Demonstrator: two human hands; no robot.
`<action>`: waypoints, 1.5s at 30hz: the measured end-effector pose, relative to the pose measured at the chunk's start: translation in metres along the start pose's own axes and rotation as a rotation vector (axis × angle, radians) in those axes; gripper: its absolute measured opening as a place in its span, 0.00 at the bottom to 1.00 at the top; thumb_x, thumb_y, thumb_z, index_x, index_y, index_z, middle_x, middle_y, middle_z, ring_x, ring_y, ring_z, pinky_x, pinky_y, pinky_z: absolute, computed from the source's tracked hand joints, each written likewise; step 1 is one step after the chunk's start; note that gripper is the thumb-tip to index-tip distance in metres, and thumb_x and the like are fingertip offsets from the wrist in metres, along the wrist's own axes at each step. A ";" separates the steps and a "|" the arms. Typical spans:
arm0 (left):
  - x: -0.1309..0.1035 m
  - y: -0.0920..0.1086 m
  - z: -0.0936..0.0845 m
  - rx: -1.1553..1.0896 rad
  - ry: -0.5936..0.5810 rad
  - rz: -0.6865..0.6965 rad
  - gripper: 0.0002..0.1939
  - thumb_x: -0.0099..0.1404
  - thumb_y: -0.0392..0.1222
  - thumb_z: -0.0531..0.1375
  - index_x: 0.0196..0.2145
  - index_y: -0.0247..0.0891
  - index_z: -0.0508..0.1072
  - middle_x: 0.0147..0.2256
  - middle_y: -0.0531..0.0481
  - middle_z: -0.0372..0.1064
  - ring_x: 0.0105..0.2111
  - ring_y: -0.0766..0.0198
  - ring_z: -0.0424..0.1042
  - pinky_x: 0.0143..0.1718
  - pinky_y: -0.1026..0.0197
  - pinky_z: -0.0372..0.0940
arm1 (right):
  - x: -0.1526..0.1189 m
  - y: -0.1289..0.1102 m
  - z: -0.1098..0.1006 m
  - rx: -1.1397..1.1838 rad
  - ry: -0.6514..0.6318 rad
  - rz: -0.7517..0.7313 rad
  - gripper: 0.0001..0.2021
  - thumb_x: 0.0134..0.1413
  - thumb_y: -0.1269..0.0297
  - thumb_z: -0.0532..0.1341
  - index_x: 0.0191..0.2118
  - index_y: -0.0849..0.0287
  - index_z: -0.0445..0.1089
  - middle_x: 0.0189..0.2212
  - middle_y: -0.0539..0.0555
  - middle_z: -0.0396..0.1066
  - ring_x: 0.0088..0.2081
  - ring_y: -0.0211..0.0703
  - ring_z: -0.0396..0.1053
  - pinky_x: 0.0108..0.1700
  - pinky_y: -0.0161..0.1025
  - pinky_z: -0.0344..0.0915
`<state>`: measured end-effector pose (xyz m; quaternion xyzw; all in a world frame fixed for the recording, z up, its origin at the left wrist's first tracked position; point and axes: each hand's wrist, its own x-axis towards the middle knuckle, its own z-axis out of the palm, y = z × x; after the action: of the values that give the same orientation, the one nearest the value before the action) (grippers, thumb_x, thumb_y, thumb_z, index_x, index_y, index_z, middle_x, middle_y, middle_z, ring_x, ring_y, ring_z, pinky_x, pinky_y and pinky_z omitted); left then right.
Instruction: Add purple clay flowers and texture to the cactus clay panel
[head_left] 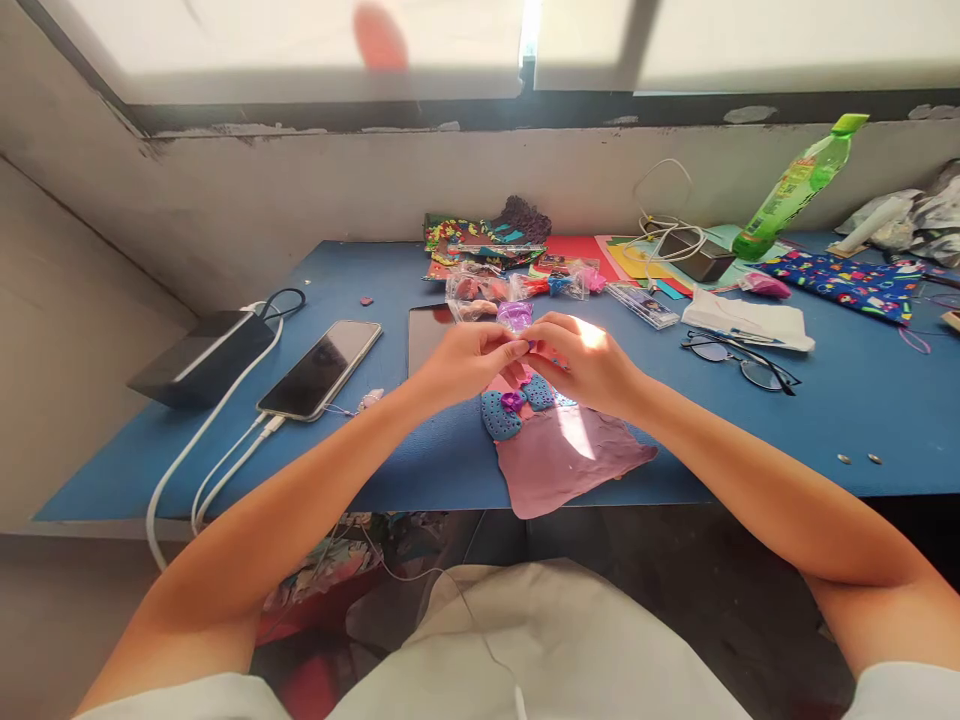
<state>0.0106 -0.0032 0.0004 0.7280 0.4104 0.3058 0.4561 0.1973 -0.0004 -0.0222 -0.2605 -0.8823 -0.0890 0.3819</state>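
My left hand (480, 355) and my right hand (577, 355) meet at the fingertips above the blue table. Both pinch a tiny purple piece between them, mostly covered by the fingers. Below them lies a flat pinkish-purple clay shape (562, 455) reaching the table's front edge. On its upper part sits a dotted blue clay bow (501, 415) with a small purple centre (513, 402). Just behind my fingertips is a purple packet (514, 316). The upper part of the clay work is partly hidden by my hands.
A phone (322, 370) with cables and a black box (214, 355) stand left. A dark tablet (429, 335) lies behind my left hand. Glasses (742, 362), white tissue (750, 320), a green bottle (799, 190) and a patterned pouch (840, 283) are right. Coloured paper and packets lie behind.
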 end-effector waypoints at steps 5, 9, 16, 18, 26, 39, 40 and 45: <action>0.000 0.005 -0.003 0.070 0.098 0.040 0.14 0.65 0.41 0.56 0.22 0.36 0.69 0.18 0.52 0.72 0.19 0.71 0.67 0.22 0.67 0.60 | 0.001 0.004 -0.001 0.006 0.064 0.047 0.06 0.62 0.63 0.57 0.35 0.58 0.64 0.26 0.49 0.67 0.25 0.32 0.61 0.28 0.31 0.60; 0.003 0.005 -0.005 -0.037 0.218 0.009 0.12 0.66 0.39 0.56 0.25 0.35 0.70 0.20 0.50 0.72 0.19 0.70 0.70 0.18 0.68 0.57 | 0.002 0.011 -0.003 -0.114 0.061 0.175 0.09 0.62 0.60 0.56 0.32 0.58 0.64 0.24 0.48 0.65 0.24 0.33 0.60 0.28 0.32 0.57; 0.003 0.012 -0.008 -0.251 0.354 -0.045 0.07 0.68 0.36 0.54 0.32 0.34 0.68 0.30 0.45 0.78 0.31 0.64 0.78 0.23 0.69 0.64 | 0.001 0.006 -0.002 -0.214 0.023 0.114 0.10 0.64 0.62 0.52 0.35 0.59 0.67 0.27 0.50 0.69 0.24 0.33 0.61 0.26 0.32 0.55; 0.002 0.012 -0.006 -0.263 0.359 -0.052 0.06 0.68 0.37 0.55 0.33 0.35 0.67 0.30 0.46 0.77 0.32 0.63 0.78 0.24 0.69 0.65 | 0.001 0.000 0.000 -0.195 -0.011 0.022 0.11 0.66 0.62 0.51 0.36 0.59 0.67 0.28 0.51 0.70 0.24 0.32 0.60 0.26 0.31 0.54; 0.001 0.007 -0.001 -0.101 0.158 -0.098 0.08 0.65 0.37 0.58 0.28 0.34 0.69 0.25 0.50 0.71 0.26 0.65 0.76 0.19 0.69 0.61 | -0.002 -0.005 0.002 -0.208 -0.030 -0.040 0.12 0.67 0.62 0.51 0.35 0.58 0.68 0.27 0.50 0.71 0.24 0.32 0.60 0.26 0.31 0.53; -0.005 0.002 0.002 0.121 -0.077 -0.036 0.19 0.67 0.53 0.51 0.32 0.35 0.72 0.28 0.48 0.73 0.28 0.65 0.72 0.25 0.66 0.61 | -0.001 0.001 -0.001 -0.250 -0.054 -0.022 0.22 0.66 0.50 0.50 0.25 0.59 0.62 0.24 0.49 0.64 0.22 0.32 0.53 0.26 0.31 0.52; -0.006 0.002 0.003 0.139 -0.078 -0.024 0.19 0.66 0.54 0.52 0.33 0.36 0.73 0.28 0.48 0.73 0.29 0.65 0.72 0.25 0.65 0.61 | -0.001 0.001 -0.001 -0.263 -0.052 -0.026 0.22 0.66 0.50 0.49 0.25 0.59 0.61 0.23 0.49 0.64 0.22 0.32 0.52 0.25 0.31 0.51; -0.006 0.000 0.004 0.221 -0.032 0.034 0.18 0.63 0.55 0.56 0.32 0.36 0.72 0.27 0.49 0.73 0.30 0.62 0.72 0.29 0.62 0.63 | 0.001 -0.001 -0.002 -0.298 -0.083 -0.016 0.22 0.67 0.52 0.47 0.24 0.58 0.61 0.23 0.49 0.63 0.20 0.32 0.51 0.24 0.31 0.50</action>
<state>0.0107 -0.0099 -0.0015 0.7855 0.4219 0.2547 0.3742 0.1974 -0.0014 -0.0205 -0.3106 -0.8764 -0.2112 0.3013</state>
